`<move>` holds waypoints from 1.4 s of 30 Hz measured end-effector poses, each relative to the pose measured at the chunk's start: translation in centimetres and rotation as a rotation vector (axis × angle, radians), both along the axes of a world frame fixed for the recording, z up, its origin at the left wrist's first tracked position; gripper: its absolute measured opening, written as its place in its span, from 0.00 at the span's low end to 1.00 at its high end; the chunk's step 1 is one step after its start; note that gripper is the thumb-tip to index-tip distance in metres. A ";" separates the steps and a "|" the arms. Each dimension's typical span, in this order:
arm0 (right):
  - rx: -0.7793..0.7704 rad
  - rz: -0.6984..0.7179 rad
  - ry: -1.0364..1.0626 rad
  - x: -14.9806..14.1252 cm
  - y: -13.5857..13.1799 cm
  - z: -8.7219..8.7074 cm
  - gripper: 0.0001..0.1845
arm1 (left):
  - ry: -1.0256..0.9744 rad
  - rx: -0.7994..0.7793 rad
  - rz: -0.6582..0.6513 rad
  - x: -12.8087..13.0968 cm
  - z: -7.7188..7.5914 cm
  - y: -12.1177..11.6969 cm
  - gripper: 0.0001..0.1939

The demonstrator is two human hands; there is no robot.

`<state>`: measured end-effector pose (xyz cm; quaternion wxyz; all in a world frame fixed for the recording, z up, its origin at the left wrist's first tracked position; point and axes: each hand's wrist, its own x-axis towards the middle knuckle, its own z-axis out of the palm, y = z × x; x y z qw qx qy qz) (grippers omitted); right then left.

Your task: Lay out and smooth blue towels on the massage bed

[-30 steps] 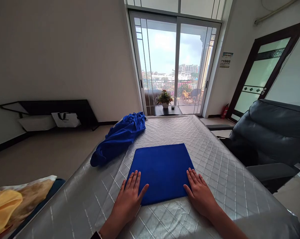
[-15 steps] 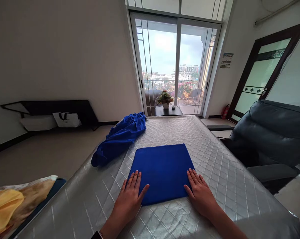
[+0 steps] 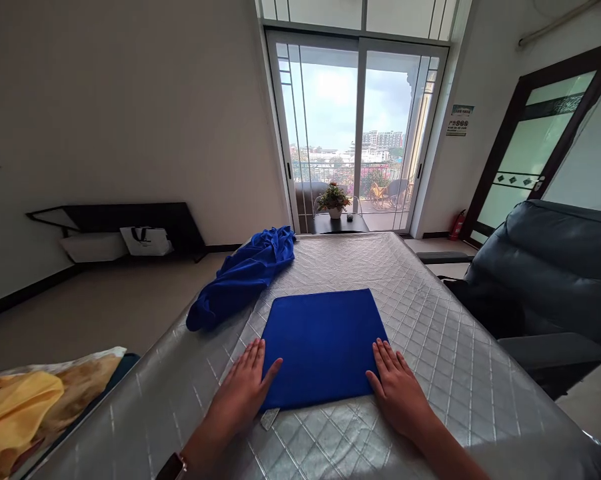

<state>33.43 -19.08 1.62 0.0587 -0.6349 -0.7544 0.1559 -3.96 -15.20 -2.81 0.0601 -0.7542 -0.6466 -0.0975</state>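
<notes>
A folded square of royal-blue cloth [image 3: 323, 347] lies flat on a silver quilted surface [image 3: 445, 373]. My left hand [image 3: 241, 390] rests palm-down at its left edge, with the thumb tip over the cloth. My right hand [image 3: 396, 392] lies flat at the right edge, its fingertips on the cloth. Neither hand grips anything. A small pale tag [image 3: 269, 419] pokes out below the cloth's lower left corner. Farther off, a crumpled blue cloth [image 3: 243, 277] sits on the surface's left edge, past my left hand. A watch [image 3: 171, 467] circles my left wrist.
Yellow fabric [image 3: 15, 407] lies on a patterned bundle at lower left. A dark leather recliner [image 3: 545, 280] stands to the right. Ahead are a glass balcony door [image 3: 358, 127] and a potted plant [image 3: 333, 200] on a small dark table.
My left hand has slid left and slightly back, now mostly off the folded cloth. The small tag shows at the cloth's lower left. My right hand stays at the right edge; the view shifted slightly.
</notes>
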 end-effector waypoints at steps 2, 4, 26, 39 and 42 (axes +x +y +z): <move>-0.006 0.003 0.002 0.0 0.0 0.1 0.38 | -0.035 -0.125 -0.087 3.0 1.4 -0.3 0.41; -0.008 0.002 0.001 0.1 0.0 0.1 0.37 | -0.067 -0.208 -0.293 6.9 2.8 -0.5 0.38; 0.002 -0.008 0.004 -0.2 0.0 0.3 0.37 | -0.135 -0.089 -0.459 17.3 2.7 3.4 0.37; -0.003 -0.033 0.008 -0.1 0.0 -0.3 0.37 | -0.089 -0.064 -0.062 0.3 0.5 4.5 0.42; -0.002 -0.034 -0.008 -0.2 -0.1 -0.2 0.38 | -0.084 -0.043 -0.093 0.3 0.2 4.6 0.41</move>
